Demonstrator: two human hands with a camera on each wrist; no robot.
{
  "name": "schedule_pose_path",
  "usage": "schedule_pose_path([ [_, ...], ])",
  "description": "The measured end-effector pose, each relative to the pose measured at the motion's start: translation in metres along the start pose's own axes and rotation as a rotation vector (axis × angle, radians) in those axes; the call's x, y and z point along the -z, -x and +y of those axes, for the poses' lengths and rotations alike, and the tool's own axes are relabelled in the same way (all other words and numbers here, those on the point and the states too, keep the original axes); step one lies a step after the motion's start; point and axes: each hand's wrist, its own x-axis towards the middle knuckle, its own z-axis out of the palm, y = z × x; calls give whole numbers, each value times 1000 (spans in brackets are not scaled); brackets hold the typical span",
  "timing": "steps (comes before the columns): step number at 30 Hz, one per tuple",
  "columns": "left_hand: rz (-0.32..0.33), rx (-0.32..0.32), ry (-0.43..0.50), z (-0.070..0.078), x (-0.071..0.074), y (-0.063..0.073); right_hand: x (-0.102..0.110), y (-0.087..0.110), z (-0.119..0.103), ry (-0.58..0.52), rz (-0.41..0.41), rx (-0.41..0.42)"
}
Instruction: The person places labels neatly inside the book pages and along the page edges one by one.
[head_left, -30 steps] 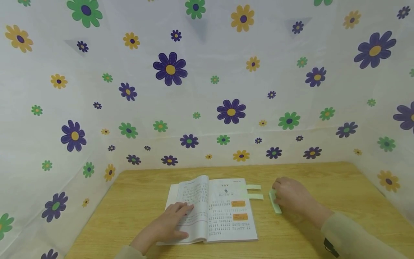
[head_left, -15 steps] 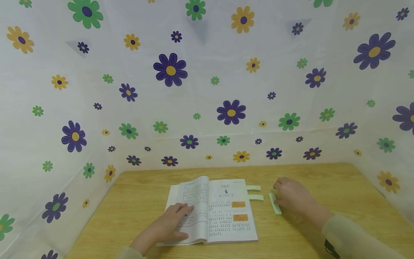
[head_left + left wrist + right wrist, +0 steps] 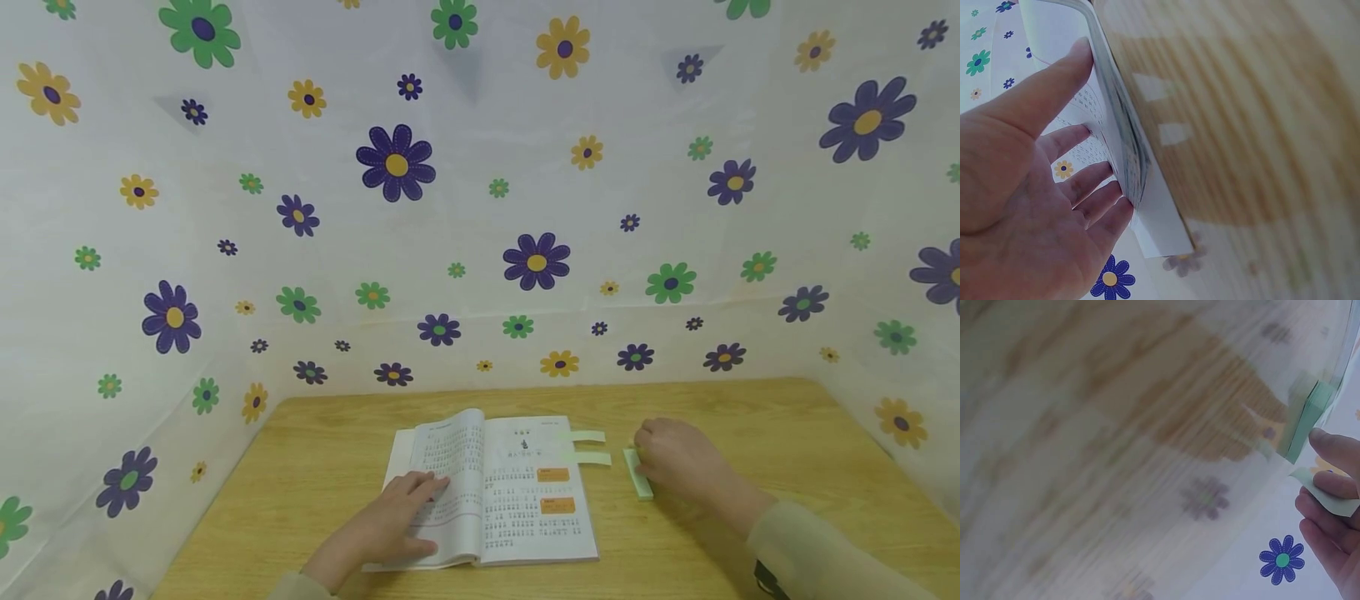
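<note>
An open book (image 3: 525, 500) lies on the table with printed pages showing. My left hand (image 3: 393, 517) rests on its left page, fingers loosely spread; in the left wrist view, the fingertips of the left hand (image 3: 1054, 181) lie along the page and the page edges. Two pale green sticky notes (image 3: 591, 458) stick out past the right page's edge. To the right of the book lies a narrow pad of green sticky notes (image 3: 640, 479). Curled over its far end is my right hand (image 3: 678, 458). The right wrist view shows a pale green note (image 3: 1332, 501) between its fingers, beside the pad.
The wooden table (image 3: 330, 454) meets a white flower-print sheet (image 3: 465, 217) at the back and both sides. Bare wood lies between the right page and the pad. The two protruding notes reach into that gap.
The right hand has dipped slightly nearer the body at the pad's far end. The left hand and book stay put; the whole head view has shifted a touch.
</note>
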Motion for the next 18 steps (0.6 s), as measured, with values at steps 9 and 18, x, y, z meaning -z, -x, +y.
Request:
schedule_pose_path([
  [9,7,0,-5,1,0,0,-2,1,-1,27,12,11],
  [18,-1,5,-9,1,1,0,-2,1,-1,31,42,45],
])
